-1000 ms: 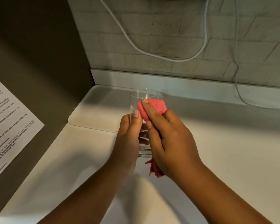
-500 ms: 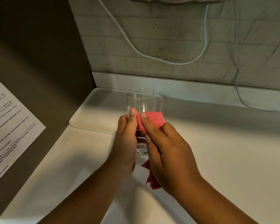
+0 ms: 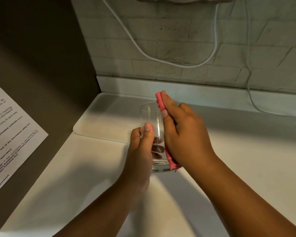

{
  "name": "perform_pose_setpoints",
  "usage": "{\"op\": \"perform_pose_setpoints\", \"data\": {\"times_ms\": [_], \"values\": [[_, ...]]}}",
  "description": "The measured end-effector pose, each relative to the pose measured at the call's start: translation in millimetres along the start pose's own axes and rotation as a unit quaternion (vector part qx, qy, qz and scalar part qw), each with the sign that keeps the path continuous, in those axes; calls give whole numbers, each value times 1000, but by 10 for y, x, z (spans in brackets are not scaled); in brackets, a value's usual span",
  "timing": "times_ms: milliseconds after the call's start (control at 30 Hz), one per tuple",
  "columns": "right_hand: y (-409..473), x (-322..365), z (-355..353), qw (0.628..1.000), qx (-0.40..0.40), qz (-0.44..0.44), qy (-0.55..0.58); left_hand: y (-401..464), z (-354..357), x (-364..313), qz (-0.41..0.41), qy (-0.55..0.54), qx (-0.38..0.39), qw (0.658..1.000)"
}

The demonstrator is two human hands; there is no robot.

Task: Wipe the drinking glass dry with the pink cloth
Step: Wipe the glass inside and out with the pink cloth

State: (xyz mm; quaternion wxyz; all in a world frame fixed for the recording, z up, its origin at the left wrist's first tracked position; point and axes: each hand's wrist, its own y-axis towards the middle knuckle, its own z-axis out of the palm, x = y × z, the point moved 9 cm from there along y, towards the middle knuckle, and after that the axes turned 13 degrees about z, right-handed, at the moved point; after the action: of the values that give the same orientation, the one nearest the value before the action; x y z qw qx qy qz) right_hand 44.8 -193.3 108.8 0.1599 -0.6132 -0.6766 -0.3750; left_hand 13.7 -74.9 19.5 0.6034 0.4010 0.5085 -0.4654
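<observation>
Two hands meet on a clear, straight-sided drinking glass [image 3: 151, 132], which stands upright above the pale countertop [image 3: 246, 159], near the front edge of a white rounded tray [image 3: 109, 120]; whether its base touches the counter cannot be told. The left hand [image 3: 140, 151] is curled round the lower half of the glass from the left, thumb up along the near wall, and the other fingertips [image 3: 158, 148] show darkly through the glass from the far side. The right hand [image 3: 186, 134] presses a folded pink cloth [image 3: 160, 101] against the right side of the glass, its fingers lying fairly straight along the cloth with the thumb tucked against it. The cloth's upper end sticks up past the rim beside the fingertip, and its lower end [image 3: 173, 165] hangs out under the heel of the hand by the base of the glass.

Behind the tray a low white upstand meets a pale brick-pattern wall [image 3: 178, 40], across which a white cable [image 3: 169, 60] sags in a loop; a second cable [image 3: 249, 82] drops down at the right. On the dark panel at the left hangs a white printed notice [image 3: 12, 134], its text only partly readable.
</observation>
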Motion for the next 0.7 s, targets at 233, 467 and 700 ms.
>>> {"op": "perform_pose_setpoints", "data": {"times_ms": [233, 467, 700], "values": [[-432, 20, 173, 999, 33, -40, 7, 231, -152, -102, 17, -4, -26, 1000], [-387, 141, 158, 996, 36, -55, -53, 152, -32, 4, -22, -1, 0, 1000], [-146, 95, 93, 999, -2, -29, 28, 139, -46, -74, 23, 20, 2, 1000]]}}
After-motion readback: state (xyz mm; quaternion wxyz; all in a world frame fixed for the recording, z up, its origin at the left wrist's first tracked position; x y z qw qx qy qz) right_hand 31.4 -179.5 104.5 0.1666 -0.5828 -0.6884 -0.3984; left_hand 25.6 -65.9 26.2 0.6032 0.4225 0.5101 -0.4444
